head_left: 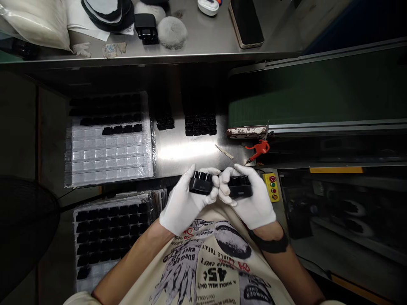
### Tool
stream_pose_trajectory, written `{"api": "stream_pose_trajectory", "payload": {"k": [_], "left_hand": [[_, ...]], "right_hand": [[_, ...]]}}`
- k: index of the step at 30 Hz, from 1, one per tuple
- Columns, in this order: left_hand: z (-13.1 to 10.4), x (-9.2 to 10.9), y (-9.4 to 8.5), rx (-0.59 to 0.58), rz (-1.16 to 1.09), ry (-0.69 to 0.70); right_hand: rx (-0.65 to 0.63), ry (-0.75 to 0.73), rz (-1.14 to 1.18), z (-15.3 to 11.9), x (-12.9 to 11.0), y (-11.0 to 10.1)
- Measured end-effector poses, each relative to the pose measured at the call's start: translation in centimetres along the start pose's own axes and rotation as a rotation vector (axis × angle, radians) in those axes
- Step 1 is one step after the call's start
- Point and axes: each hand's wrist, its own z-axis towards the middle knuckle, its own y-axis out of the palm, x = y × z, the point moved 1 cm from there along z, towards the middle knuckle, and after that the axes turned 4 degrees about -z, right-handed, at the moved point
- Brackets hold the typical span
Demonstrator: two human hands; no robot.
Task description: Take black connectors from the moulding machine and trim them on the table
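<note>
Both my hands wear white gloves and are held close together in front of my shirt. My left hand is closed round a black plastic part with rounded lobes along its top edge. A similar black plastic part is gripped in my right hand, its flat front facing me. Beyond them, more small black parts stand in a large block and a smaller block on the metal table. To the left, a clear plastic tray has black parts in its far rows.
A second tray of black parts sits lower left. On the right are a green conveyor belt, an orange air gun, a thin strip and a yellow button box. The upper shelf carries a phone and a fluffy pad.
</note>
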Motion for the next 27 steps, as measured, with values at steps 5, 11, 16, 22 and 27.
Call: {"api": "stream_pose_trajectory", "payload": {"k": [5,11,16,22,27], "left_hand": [[0.1,0.2,0.5,-0.036,0.005,0.044],[0.0,0.1,-0.3,-0.028,0.156,0.107],[-0.4,0.0,-0.3,-0.026,0.32,0.156],[-0.6,0.0,0.0,0.018,0.448,0.276],[-0.9,-0.3,-0.6,0.043,0.38,0.341]], "right_hand": [[0.011,0.051,0.061,0.4,0.4,-0.1],[0.012,0.081,0.038,0.7,0.7,-0.3],[0.043,0.056,0.018,0.7,1.0,0.1],[0.037,-0.042,-0.081,0.0,1.4,0.3],[0.032,-0.103,-0.144,-0.7,1.2,0.7]]}}
